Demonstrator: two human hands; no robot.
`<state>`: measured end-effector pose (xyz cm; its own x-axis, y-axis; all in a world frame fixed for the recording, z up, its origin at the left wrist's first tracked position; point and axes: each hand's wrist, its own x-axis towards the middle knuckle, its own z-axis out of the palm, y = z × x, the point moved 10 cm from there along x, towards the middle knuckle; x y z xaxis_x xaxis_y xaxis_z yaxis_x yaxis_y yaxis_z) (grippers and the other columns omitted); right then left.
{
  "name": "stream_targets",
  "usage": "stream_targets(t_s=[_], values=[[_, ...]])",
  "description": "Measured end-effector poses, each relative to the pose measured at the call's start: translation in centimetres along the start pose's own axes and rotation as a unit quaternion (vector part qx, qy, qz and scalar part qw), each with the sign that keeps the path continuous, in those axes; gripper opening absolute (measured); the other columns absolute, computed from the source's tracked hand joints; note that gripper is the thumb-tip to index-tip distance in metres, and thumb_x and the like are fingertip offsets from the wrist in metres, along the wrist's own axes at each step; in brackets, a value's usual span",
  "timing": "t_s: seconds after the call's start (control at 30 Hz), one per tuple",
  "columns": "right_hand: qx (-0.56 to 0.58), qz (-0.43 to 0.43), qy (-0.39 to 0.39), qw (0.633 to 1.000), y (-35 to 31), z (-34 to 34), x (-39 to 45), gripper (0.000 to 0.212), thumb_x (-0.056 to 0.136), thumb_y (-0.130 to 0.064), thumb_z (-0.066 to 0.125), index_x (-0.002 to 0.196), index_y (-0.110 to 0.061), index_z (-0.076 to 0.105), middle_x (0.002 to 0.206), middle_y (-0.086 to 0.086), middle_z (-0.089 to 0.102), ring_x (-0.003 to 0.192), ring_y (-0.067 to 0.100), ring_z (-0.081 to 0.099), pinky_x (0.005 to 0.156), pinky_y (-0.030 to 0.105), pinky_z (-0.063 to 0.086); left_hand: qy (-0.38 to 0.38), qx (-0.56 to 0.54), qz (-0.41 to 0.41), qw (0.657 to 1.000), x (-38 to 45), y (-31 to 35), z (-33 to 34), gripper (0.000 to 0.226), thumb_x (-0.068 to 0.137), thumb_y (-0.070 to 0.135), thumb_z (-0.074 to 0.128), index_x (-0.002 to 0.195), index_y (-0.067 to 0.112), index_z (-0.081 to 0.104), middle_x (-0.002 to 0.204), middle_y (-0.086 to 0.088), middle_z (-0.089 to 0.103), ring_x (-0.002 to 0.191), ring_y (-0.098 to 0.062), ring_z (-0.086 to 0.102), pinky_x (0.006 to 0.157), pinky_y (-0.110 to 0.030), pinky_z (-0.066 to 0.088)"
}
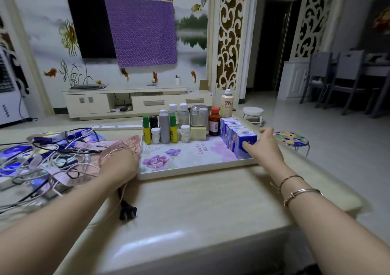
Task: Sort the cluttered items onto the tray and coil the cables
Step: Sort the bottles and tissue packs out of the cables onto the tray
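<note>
Head view: pale glossy tabletop (190,207) filling the lower frame, with a white floral tray (190,167) lying flat just above centre.

Along the tray's 12 o'clock edge, a line of upright bottles: two yellow bottles with green caps (147,133), a grey cylinder (164,128), small white jars (156,135), clear bottles with white caps (183,114), a brown bottle with a red cap (214,121), a small pale-green box (198,133). Behind the brown bottle, at 1 o'clock of it, a tall cream spray bottle (227,104).

Down the tray's 3 o'clock side, a row of blue-and-white boxes (234,133) standing on edge, touching one another.

Right hand (263,145) at the near end of that row, fingers curled round the nearest blue box (245,146), thumb up at the far side, gripping it. Two thin bracelets (299,187) on that wrist.

Left hand (121,160) at the tray's 9 o'clock edge, resting down among the clutter, knuckles toward the camera; fingers hidden, so cannot tell whether spread or closed.

At 9 o'clock of the tray, a tangled heap on the tabletop: white and black cables (42,165), a pink tape measure (118,145) draped over the left hand, more blue boxes (14,151) underneath. Black two-pin plug (127,210) lying at 6 o'clock of the left hand.

Beyond the tabletop: low TV cabinet (137,101), wall screen half covered by purple cloth (141,33), flowered stool (291,138) at 3 o'clock.
</note>
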<state>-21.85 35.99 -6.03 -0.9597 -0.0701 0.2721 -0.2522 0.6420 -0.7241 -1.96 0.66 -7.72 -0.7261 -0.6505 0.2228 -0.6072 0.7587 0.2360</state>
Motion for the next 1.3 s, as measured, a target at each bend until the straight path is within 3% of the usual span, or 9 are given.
stream_targets(t_s=[0.1,0.23,0.4,0.57,0.7,0.9,1.07,1.23,1.3], values=[[-0.002,0.012,0.001,1.000,0.2,0.1,-0.1,0.064,0.081,-0.034,0.069,0.121,-0.005,0.029,0.115,0.014,0.057,0.098,0.032,0.059,0.070,0.039,0.048,0.004,0.004,0.022,1.000,0.1,0.3,0.4,0.038,0.101,0.029,0.028,0.109,0.007,0.058,0.112,-0.018,0.063,0.104,-0.033,0.058,0.085,-0.038,0.043],[0.003,0.014,0.026,1.000,0.0,-0.3,-0.7,0.063,0.081,-0.034,0.068,0.119,-0.006,0.026,0.113,0.014,0.060,0.096,0.034,0.060,0.068,0.037,0.046,0.007,0.009,0.023,1.000,0.0,-0.3,0.7,0.023,0.096,0.021,0.038,0.084,0.010,0.054,0.097,-0.015,0.064,0.087,-0.031,0.060,0.071,-0.034,0.045],[0.006,-0.041,0.076,0.996,-2.5,-1.4,-2.9,0.042,0.085,-0.025,0.061,0.107,-0.011,0.028,0.098,0.010,0.061,0.085,0.033,0.059,0.060,0.033,0.039,0.075,-0.036,0.060,0.995,-1.5,0.1,-1.9,0.018,0.094,0.024,0.047,0.108,0.013,0.045,0.105,-0.009,0.053,0.084,-0.025,0.050,0.072,-0.037,0.044],[0.053,-0.127,-0.025,0.990,-7.6,2.2,-5.3,0.020,0.084,-0.018,0.059,0.097,-0.016,0.044,0.080,-0.006,0.057,0.082,0.021,0.056,0.069,0.035,0.043,0.010,-0.155,0.183,0.971,-3.1,1.5,-1.6,0.014,0.092,0.017,0.056,0.104,0.023,0.054,0.102,0.002,0.053,0.078,-0.011,0.054,0.067,-0.028,0.042],[0.057,-0.197,-0.124,0.971,-12.2,6.8,-8.8,0.016,0.086,-0.020,0.060,0.098,-0.017,0.049,0.082,-0.004,0.059,0.079,0.018,0.057,0.072,0.035,0.048,0.041,-0.181,0.155,0.970,-3.1,-0.5,-2.3,0.016,0.083,0.003,0.058,0.091,0.016,0.063,0.089,0.001,0.061,0.080,-0.016,0.057,0.069,-0.030,0.048],[0.038,-0.292,-0.228,0.928,-18.0,12.6,-13.0,0.012,0.086,-0.021,0.056,0.096,-0.019,0.050,0.083,-0.005,0.062,0.076,0.016,0.058,0.069,0.037,0.050,0.050,-0.130,0.088,0.986,-2.1,-3.0,-1.4,0.015,0.078,0.010,0.058,0.079,0.025,0.061,0.088,0.006,0.059,0.087,-0.018,0.057,0.074,-0.032,0.049],[0.046,-0.319,-0.250,0.913,-19.7,14.8,-14.2,0.013,0.090,-0.029,0.059,0.096,-0.026,0.048,0.085,-0.008,0.060,0.074,0.009,0.057,0.063,0.027,0.046,0.085,-0.167,-0.025,0.982,-1.2,-5.4,-1.8,0.014,0.076,0.009,0.057,0.088,0.017,0.056,0.095,-0.003,0.061,0.092,-0.028,0.059,0.073,-0.032,0.046],[0.063,-0.311,-0.242,0.917,-20.3,15.0,-13.5,0.012,0.088,-0.021,0.061,0.095,-0.022,0.052,0.083,-0.006,0.062,0.075,0.011,0.060,0.066,0.028,0.050,0.041,-0.193,0.088,0.976,-1.8,-3.5,-3.2,0.017,0.089,0.010,0.052,0.105,0.011,0.056,0.107,-0.007,0.060,0.097,-0.022,0.055,0.076,-0.026,0.040],[0.085,-0.299,-0.246,0.918,-20.9,15.3,-13.2,0.009,0.088,-0.015,0.060,0.095,-0.018,0.055,0.083,-0.004,0.063,0.073,0.014,0.061,0.060,0.026,0.050,0.037,-0.184,0.112,0.976,-2.4,-4.0,-4.9,0.022,0.088,0.005,0.049,0.108,0.007,0.058,0.112,-0.009,0.061,0.104,-0.022,0.056,0.082,-0.026,0.043]])
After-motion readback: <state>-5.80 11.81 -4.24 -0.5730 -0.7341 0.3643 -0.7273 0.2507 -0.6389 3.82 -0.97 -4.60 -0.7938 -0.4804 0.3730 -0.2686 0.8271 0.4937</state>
